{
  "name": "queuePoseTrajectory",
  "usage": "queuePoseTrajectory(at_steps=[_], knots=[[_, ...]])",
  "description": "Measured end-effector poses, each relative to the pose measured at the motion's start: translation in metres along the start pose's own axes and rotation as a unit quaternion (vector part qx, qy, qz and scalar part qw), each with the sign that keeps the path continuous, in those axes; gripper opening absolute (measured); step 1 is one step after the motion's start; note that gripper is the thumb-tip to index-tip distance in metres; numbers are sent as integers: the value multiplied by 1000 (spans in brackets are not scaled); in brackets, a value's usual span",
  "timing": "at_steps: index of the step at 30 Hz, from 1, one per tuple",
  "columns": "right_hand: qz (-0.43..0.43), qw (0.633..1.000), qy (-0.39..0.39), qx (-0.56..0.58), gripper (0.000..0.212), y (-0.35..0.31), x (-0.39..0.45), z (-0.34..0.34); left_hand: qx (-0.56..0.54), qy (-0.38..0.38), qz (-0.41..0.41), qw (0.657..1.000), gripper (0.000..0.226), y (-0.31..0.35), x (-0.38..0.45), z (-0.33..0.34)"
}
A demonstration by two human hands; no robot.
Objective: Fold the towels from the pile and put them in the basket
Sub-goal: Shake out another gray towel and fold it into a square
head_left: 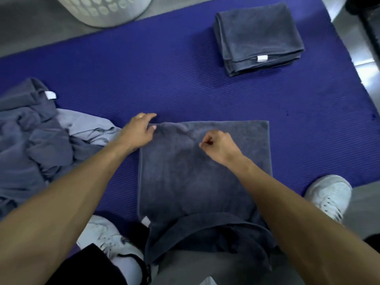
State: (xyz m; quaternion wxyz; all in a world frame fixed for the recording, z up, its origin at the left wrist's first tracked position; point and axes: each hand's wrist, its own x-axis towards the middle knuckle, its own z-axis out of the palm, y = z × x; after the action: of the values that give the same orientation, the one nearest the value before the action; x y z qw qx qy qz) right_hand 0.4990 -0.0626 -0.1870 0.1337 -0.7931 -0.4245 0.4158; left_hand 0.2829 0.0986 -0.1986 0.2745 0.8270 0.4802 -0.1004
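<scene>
Lying crumpled at left on the ribbed purple mat (185, 79): pile of grey-blue towels (35, 140). Pinching the far-left corner of the flat dark grey terry towel (195, 177): left hand (139, 130). Hovering with fingers curled, empty: right hand (218, 146). Sitting far right: folded grey towel stack (257, 38); top left, white perforated plastic basket (102, 9).

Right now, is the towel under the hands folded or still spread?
Partly folded. The towel lies flat on the mat, its near end doubled over in a rumpled flap. The left hand holds its far corner; the right hand pinches the top.
</scene>
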Motion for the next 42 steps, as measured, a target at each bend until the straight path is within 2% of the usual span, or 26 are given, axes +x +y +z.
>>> queuePoseTrajectory(at_steps=[4, 6, 10, 13, 18, 21, 23, 25, 27, 30, 36, 39, 42], knots=[[17, 1000, -17, -10, 16, -16, 3, 24, -91, -90, -69, 989, 9, -17, 18, -17], [33, 999, -24, -19, 18, -13, 4, 27, -108, -101, -76, 986, 13, -22, 28, -29], [74, 995, -18, -61, 17, 1, 2, 23, -183, 6, -124, 975, 10, -37, 30, -31], [83, 993, -19, -80, 15, 9, -6, 18, -140, 94, -118, 979, 10, -40, 12, -18], [33, 999, 30, 8, 9, 13, -49, 8, -98, 187, -46, 976, 21, 0, -33, -11], [15, 996, 64, 51, 8, 26, -100, -2, -115, 213, -56, 969, 28, 33, -65, -4], [28, 996, 72, 50, 9, 41, -134, -7, -171, 190, -38, 966, 20, 53, -85, 6], [55, 993, 83, 62, 8, 61, -164, -10, -233, 123, -7, 965, 10, 73, -109, 19], [100, 986, 91, 96, 9, 84, -188, -9, -251, 67, 26, 965, 9, 95, -133, 39], [154, 970, 104, 156, 15, 116, -216, -1, -267, 29, 55, 962, 10, 127, -169, 70], [240, 943, 120, 197, 11, 162, -250, 14, -365, 0, -23, 931, 28, 163, -213, 127], [320, 918, 49, 228, 24, 171, -253, 20, -314, -34, -17, 949, 25, 168, -224, 141], [385, 870, -26, 308, 40, 167, -257, 27, -229, -45, 19, 972, 19, 172, -226, 144]])
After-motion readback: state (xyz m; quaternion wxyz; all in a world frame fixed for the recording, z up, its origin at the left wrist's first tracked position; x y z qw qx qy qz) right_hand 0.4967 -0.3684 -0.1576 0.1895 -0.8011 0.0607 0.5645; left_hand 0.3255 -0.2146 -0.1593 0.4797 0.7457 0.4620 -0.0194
